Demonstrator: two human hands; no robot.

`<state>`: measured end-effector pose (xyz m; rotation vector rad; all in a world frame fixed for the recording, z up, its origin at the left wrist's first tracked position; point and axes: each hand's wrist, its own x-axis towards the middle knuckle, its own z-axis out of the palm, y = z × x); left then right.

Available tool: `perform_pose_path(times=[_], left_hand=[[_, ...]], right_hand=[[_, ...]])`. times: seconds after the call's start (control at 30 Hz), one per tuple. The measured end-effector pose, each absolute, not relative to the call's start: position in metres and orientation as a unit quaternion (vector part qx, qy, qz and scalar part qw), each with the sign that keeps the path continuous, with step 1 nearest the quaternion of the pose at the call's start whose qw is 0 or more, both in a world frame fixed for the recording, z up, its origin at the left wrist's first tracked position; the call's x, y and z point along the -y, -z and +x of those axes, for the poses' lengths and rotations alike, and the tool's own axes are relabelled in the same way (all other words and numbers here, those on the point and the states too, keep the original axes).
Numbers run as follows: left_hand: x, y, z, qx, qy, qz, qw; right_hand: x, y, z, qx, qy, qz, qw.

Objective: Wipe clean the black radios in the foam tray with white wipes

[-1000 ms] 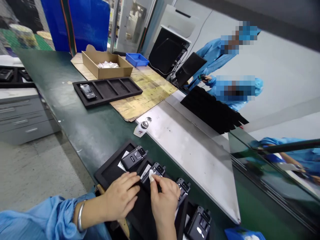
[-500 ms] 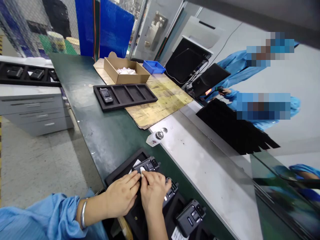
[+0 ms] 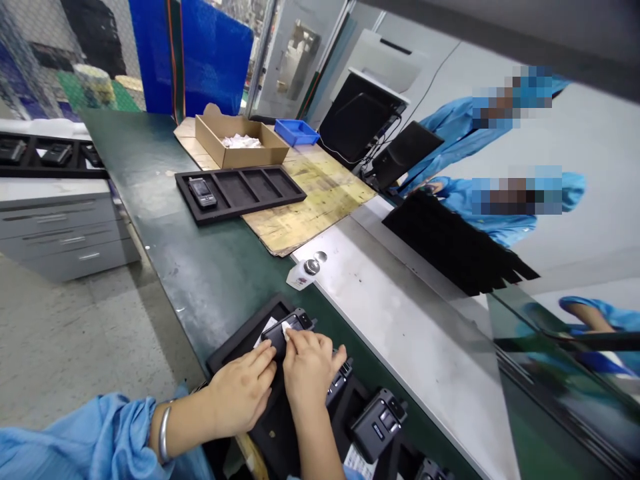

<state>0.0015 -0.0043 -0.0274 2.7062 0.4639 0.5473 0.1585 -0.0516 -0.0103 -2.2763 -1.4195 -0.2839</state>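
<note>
A black two-way radio (image 3: pixel 273 337) lies back side up in the near black foam tray (image 3: pixel 223 353), over a white paper label. My left hand (image 3: pixel 243 390) rests at the radio's lower end, its fingers stretched out and touching the casing. Between the fingertips of my right hand (image 3: pixel 309 363) is a small white wipe (image 3: pixel 286 328), pressed against the radio's back. Partly behind that hand sits another radio (image 3: pixel 340 381). A third radio (image 3: pixel 379 427) is in full view farther along the tray, with a printed label (image 3: pixel 357 461) beside it.
Beyond the tray stands a white pump bottle (image 3: pixel 301 272) with its metal lid raised. Farther off are a black tray (image 3: pixel 260 212) holding one radio, a cardboard box (image 3: pixel 235 157) and a blue bin (image 3: pixel 297 132). Co-workers in blue (image 3: pixel 495 200) are across the bench.
My right hand, pinching the white wipe, has shifted slightly up along the radio's back. My left hand stays at the lower end. The whole view has moved a little.
</note>
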Motion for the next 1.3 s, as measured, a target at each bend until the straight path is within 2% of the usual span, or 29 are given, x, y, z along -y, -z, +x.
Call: perform_pose_path(times=[0.13,0.33,0.53,0.63,0.7,0.87,0.93,1.0,1.07,1.17,1.3], left_hand=[[0.004,0.027,0.002,-0.152,-0.184,0.956,0.172],[0.003,0.026,0.001,-0.151,-0.171,0.961,0.158],[0.003,0.024,0.002,-0.152,-0.175,0.961,0.149],[0.003,0.024,0.002,-0.154,-0.179,0.960,0.152],[0.004,0.024,0.002,-0.148,-0.185,0.960,0.149],[0.003,0.023,0.001,-0.145,-0.199,0.960,0.133],[0.002,0.023,0.001,-0.148,-0.201,0.959,0.132],[0.002,0.024,0.001,-0.149,-0.202,0.959,0.132],[0.002,0.024,0.002,-0.149,-0.204,0.959,0.130],[0.003,0.026,0.002,-0.153,-0.212,0.957,0.125],[0.003,0.031,0.001,-0.146,-0.220,0.957,0.121]], right_hand=[[0.048,0.006,0.154,0.512,0.056,-0.830,0.214],[0.045,0.001,0.151,0.508,0.059,-0.837,0.195],[0.048,0.004,0.153,0.490,0.078,-0.841,0.217],[0.055,0.003,0.152,0.501,0.043,-0.831,0.238],[0.065,0.003,0.155,0.487,0.003,-0.823,0.292],[0.099,0.005,0.173,0.309,-0.119,-0.756,0.565],[0.110,0.009,0.178,0.227,-0.157,-0.729,0.626],[0.117,0.013,0.179,0.179,-0.169,-0.722,0.647],[0.118,0.013,0.177,0.184,-0.156,-0.733,0.636],[0.107,0.007,0.169,0.297,-0.122,-0.748,0.580],[0.071,-0.001,0.159,0.426,-0.071,-0.806,0.406]])
